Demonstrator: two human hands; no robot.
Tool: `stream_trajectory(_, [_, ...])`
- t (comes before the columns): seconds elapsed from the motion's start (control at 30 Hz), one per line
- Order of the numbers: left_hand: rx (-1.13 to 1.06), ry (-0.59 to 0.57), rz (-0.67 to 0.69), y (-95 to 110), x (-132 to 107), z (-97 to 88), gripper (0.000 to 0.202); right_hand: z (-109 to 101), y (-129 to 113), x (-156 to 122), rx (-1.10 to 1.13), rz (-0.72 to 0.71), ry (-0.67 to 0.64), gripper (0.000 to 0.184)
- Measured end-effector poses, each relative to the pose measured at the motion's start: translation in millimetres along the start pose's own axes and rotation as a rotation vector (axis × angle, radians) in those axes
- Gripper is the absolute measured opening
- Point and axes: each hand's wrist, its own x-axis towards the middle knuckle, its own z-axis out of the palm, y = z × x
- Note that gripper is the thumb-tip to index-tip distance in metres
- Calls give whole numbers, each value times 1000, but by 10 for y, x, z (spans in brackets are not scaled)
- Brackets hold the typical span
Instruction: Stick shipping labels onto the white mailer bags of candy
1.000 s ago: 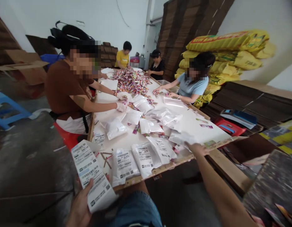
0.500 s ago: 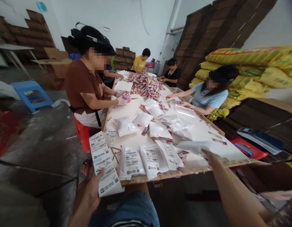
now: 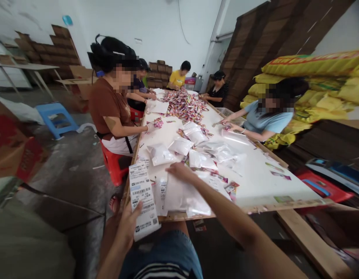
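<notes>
- Head view, lower centre-left: the left hand (image 3: 125, 228) is clamped on a strip of labels (image 3: 143, 200) (barcodes facing up), held just off the near table (image 3: 263, 186) edge
- Centre of the frame: the right hand (image 3: 179, 171) lies spread flat on the white pouches (image 3: 182, 195) at the table's near edge
- Upper centre: a heap of colourful sachets (image 3: 183, 105), with people seated along both sides

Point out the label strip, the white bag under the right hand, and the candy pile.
label strip (image 3: 143, 199), head view, on the middle label of the strip held in the left hand (image 3: 125, 228)
white bag (image 3: 182, 197), head view, on its flat face beside the right hand (image 3: 179, 170)
candy pile (image 3: 183, 104), head view, on the heap's middle
</notes>
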Motion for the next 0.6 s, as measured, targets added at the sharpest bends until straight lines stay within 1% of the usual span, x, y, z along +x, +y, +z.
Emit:
stream_trajectory(0.03, [13, -40, 41, 6, -24, -8, 53, 237, -82, 25, -5, 2, -24, 21])
stream_trajectory(0.07, [34, -70, 84, 7, -40, -19, 57, 404, -144, 9, -15, 7, -24, 16])
stream_trajectory(0.1, [61, -86, 124, -1, -47, -31, 60, 500, -192, -48, -15, 12, 7, 14])
stream_trajectory(0.13, [85, -96, 161, -17, -42, -44, 63, 535, -234, -142, 14, 11, 57, 16])
stream_trajectory(0.17, [109, -99, 190, -41, -27, -55, 64, 525, -274, -267, 81, -9, 96, 24])
stream_trajectory(0.2, [138, -98, 203, -70, -5, -62, 63, 490, -316, -416, 178, -54, 105, 34])
stream_trajectory(0.23, [172, -101, 204, -102, 18, -64, 59, 449, -359, -576, 281, -119, 87, 44])
stream_trajectory(0.27, [202, -103, 196, -131, 39, -59, 56, 421, -401, -736, 370, -195, 63, 50])
stream_trajectory(0.3, [219, -113, 173, -151, 53, -49, 52, 416, -440, -884, 429, -263, 47, 49])
stream_trajectory(0.33, [205, -137, 133, -159, 57, -33, 49, 439, -472, -1014, 448, -306, 54, 42])
stream_trajectory(0.37, [146, -172, 71, -153, 52, -13, 47, 487, -496, -1119, 440, -323, 92, 30])
stream_trajectory(0.4, [46, -208, -9, -132, 40, 10, 44, 552, -513, -1201, 419, -323, 143, 21])
stream_trajectory(0.43, [-68, -244, -104, -101, 26, 35, 43, 620, -526, -1263, 398, -333, 175, 18])
stream_trajectory(0.47, [-162, -268, -200, -66, 16, 59, 43, 675, -541, -1309, 378, -360, 177, 18])
stream_trajectory(0.5, [-219, -274, -268, -33, 18, 81, 44, 700, -562, -1345, 354, -402, 159, 17])
stream_trajectory(0.53, [-233, -247, -295, -9, 34, 95, 44, 683, -590, -1373, 331, -455, 140, 15])
stream_trajectory(0.57, [-217, -196, -289, 4, 70, 99, 44, 614, -625, -1396, 320, -499, 129, 13])
stream_trajectory(0.6, [-195, -122, -250, 4, 124, 89, 44, 495, -659, -1412, 337, -524, 125, 12])
